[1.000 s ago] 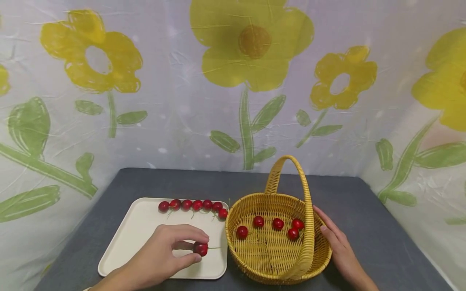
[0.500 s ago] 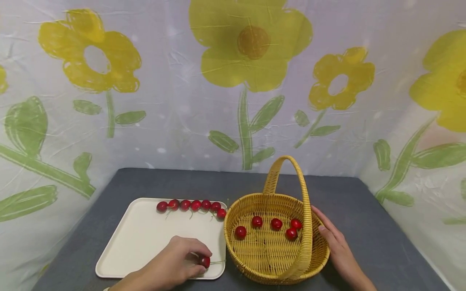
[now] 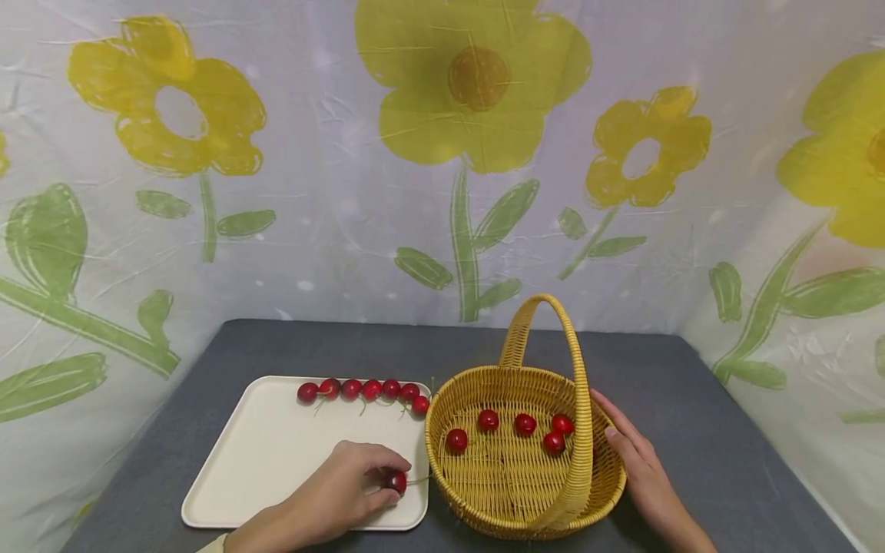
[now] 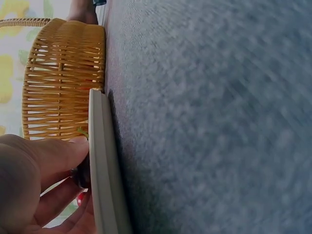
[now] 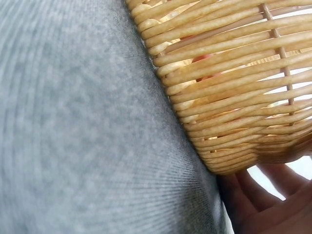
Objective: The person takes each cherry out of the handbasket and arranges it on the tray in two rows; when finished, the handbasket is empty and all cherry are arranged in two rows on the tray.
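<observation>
The left hand (image 3: pixel 339 489) pinches a cherry (image 3: pixel 397 482), now nearer the basket (image 3: pixel 496 527), which the right hand (image 3: pixel 644 470) touches with fingers extended.

The bare right hand (image 5: pixel 278 212) touches the right side of a curved, yellow-tan wicker basket (image 5: pixel 243 83) standing on ribbed grey cloth (image 5: pixel 83 117), something red (image 5: pixel 202 58) showing through.
</observation>
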Demonstrator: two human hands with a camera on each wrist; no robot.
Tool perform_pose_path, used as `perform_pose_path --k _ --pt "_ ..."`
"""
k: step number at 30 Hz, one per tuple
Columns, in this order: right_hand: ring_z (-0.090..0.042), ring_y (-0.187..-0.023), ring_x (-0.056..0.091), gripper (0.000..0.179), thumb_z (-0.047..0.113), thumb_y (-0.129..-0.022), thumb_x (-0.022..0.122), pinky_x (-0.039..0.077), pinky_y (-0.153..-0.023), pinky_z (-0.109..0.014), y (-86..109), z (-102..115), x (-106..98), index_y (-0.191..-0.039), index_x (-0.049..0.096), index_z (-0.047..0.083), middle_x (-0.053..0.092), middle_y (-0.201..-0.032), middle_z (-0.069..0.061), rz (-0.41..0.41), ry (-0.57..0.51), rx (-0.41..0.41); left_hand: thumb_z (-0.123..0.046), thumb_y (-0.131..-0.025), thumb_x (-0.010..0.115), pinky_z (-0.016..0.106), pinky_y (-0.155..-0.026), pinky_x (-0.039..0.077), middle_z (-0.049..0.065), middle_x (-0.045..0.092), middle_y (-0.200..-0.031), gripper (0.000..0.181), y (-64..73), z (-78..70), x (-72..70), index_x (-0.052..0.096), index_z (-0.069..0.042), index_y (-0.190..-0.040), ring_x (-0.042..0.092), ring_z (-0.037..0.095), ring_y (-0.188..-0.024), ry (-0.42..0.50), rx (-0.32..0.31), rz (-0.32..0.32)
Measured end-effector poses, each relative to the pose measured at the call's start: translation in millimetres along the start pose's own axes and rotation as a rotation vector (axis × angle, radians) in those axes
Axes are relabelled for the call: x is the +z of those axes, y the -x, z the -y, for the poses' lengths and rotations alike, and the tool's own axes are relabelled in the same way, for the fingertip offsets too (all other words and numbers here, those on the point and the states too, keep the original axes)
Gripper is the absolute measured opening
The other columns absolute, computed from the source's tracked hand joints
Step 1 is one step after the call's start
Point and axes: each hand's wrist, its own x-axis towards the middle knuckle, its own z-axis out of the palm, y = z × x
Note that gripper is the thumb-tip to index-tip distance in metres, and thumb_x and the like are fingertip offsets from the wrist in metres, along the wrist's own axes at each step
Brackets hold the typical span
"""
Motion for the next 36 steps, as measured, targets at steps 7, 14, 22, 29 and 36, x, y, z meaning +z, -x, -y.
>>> perform_pose_path --k 7,14,22,29,36 --pt "0.018 -0.15 0.025 0.053 0.037 -0.122 0.033 0.033 -0.107 -0.002 0.3 -1 0 -0.175 0.029 0.031 0.023 -0.182 -0.004 0.005 -0.012 -0.011 -0.02 -0.09 0.091 0.04 -0.094 0.067 -0.009 0.081 -0.113 0.038 4.2 -4.3 -7.4 0.082 -0.014 -0.126 0.073 0.0 -0.095 -0.033 -0.052 0.0" --pt "0.016 -0.151 0.028 0.052 0.035 -0.122 0.033 0.038 -0.107 -0.004 0.5 -1 0 -0.174 0.028 0.034 0.023 -0.182 -0.007 0.022 -0.035 -0.025 -0.023 -0.091 0.092 0.034 -0.089 0.067 -0.001 0.081 -0.124 0.04 9.6 -10.7 -17.6 0.081 -0.016 -0.128 0.077 0.008 -0.097 -0.052 -0.011 -0.112" --pt "0.018 -0.15 0.027 0.053 0.035 -0.122 0.033 0.035 -0.108 -0.003 0.0 0 1 -0.175 0.028 0.03 0.023 -0.182 -0.007 0.014 -0.029 -0.027 -0.023 -0.097 0.087 0.034 -0.102 0.064 0.003 0.078 -0.134 0.042 -1.1 -28.6 -29.2 0.076 -0.02 -0.137 0.079 0.015 -0.113 0.266 0.084 -0.164" --pt "0.019 -0.151 0.025 0.053 0.034 -0.122 0.034 0.031 -0.108 -0.001 -0.8 -1 2 -0.175 0.03 0.029 0.023 -0.182 -0.007 0.015 -0.025 -0.039 -0.008 -0.101 0.079 0.033 -0.107 0.06 0.024 0.071 -0.143 0.044 -26.8 -45.9 -27.4 0.069 -0.004 -0.144 0.074 0.025 -0.128 0.671 0.112 -0.072" --pt "0.02 -0.149 0.025 0.053 0.034 -0.122 0.033 0.033 -0.107 -0.002 -1.4 -2 1 -0.174 0.029 0.031 0.022 -0.182 -0.007 0.015 -0.02 -0.041 -0.02 -0.101 0.081 0.051 -0.112 0.057 0.004 0.075 -0.141 0.046 -67.4 -56.4 -15.7 0.071 -0.015 -0.146 0.073 0.021 -0.13 0.491 0.125 -0.026"
